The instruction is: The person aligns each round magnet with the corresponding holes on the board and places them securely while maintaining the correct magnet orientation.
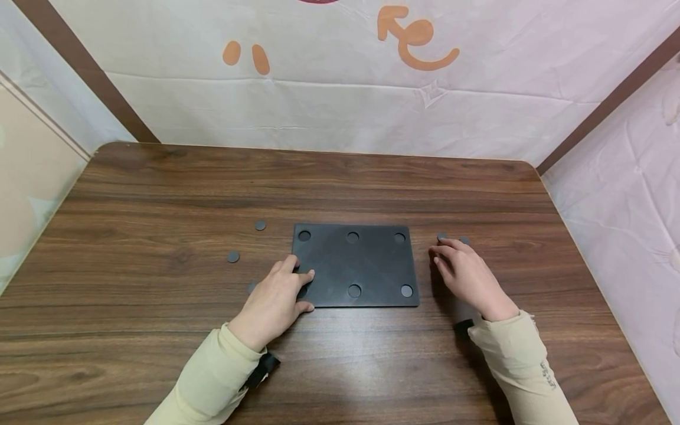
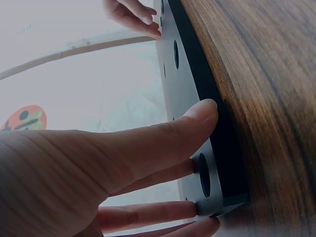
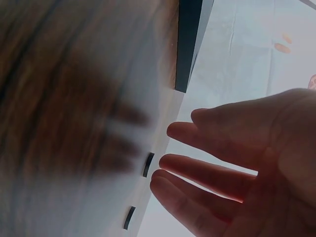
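Observation:
A dark rectangular plate (image 1: 356,262) with round recesses lies on the table; its lower right recess holds a grey disc (image 1: 406,290). My left hand (image 1: 273,301) holds the plate's left end, thumb at the near edge and fingers on top, as the left wrist view also shows at the plate (image 2: 185,84). Right of the plate, my right hand (image 1: 470,277) hovers over the table with fingers slightly bent and nothing visible between them. Just beyond its fingertips lie two discs (image 1: 442,236), (image 3: 148,165). In the right wrist view the hand (image 3: 227,168) has its fingers apart.
Left of the plate lie grey discs, one at the back (image 1: 260,225), another farther left (image 1: 233,257) and a third partly behind my left hand (image 1: 252,287). The wooden table (image 1: 340,183) reaches back to a pale printed curtain (image 1: 329,112).

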Demonstrator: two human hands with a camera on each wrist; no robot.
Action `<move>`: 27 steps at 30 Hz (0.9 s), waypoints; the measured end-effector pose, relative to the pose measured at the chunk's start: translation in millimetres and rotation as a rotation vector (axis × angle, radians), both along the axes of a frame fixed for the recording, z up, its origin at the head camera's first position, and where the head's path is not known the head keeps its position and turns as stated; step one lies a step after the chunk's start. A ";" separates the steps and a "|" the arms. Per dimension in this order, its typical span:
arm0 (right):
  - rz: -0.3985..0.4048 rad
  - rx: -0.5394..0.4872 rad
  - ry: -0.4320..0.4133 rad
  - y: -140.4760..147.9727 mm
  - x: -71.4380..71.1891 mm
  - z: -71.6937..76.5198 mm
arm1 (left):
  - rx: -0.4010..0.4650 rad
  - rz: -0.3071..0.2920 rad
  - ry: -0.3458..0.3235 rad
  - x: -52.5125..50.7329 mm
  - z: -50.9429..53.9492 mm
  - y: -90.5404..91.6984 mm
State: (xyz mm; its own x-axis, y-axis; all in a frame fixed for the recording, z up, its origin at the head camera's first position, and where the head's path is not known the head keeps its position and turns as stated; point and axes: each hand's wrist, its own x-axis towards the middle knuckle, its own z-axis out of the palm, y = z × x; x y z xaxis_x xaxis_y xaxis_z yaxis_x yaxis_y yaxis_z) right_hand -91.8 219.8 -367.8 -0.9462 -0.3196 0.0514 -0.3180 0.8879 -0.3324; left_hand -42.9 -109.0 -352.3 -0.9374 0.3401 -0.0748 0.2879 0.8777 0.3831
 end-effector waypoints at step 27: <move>0.001 0.048 -0.095 0.0 -14.3 -0.2 | -0.013 0.002 -0.002 0.3 -0.6 0.1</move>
State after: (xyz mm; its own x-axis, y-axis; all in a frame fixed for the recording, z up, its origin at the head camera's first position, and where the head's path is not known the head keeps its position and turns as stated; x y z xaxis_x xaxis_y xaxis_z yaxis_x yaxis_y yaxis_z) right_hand -106.1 219.8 -368.0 -0.9458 -0.3203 -0.0539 -0.2879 0.9034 -0.3179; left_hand -42.6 -108.9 -352.9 -0.9379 0.3374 -0.0808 0.2858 0.8833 0.3717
